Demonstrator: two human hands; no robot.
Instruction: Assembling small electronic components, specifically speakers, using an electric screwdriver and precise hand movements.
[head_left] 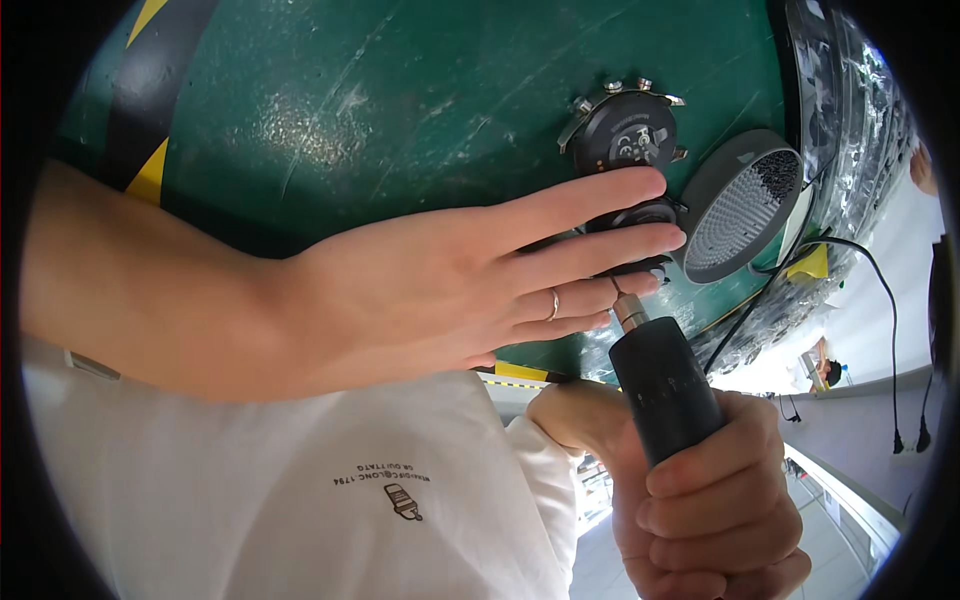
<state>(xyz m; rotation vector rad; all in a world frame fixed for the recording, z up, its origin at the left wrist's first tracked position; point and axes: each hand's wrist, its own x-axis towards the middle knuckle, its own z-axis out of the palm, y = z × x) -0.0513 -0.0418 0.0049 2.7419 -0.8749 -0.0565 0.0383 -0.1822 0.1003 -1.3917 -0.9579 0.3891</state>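
My left hand (430, 270) reaches in from the left, back up, a ring on one finger. Its fingers are stretched out and apart, over round black watch cases. One watch case (625, 135) lies back up just beyond the fingers, its metal lugs and crown buttons showing. A second watch case (640, 213) is partly hidden under the fingers. In my closed right hand (715, 500) is a black electric screwdriver (668, 390). Its metal nose and thin bit point up at a dark part beside my left fingertips; the bit's contact is hidden.
A dark grey oval dish (740, 205) with a studded inside and small dark screws stands right of the watches. Clear plastic wrapping (850, 110) lines the right side of the green table mat (400, 90). Black cables (870, 260) hang at the right. Yellow-black tape (150, 100) marks the left edge.
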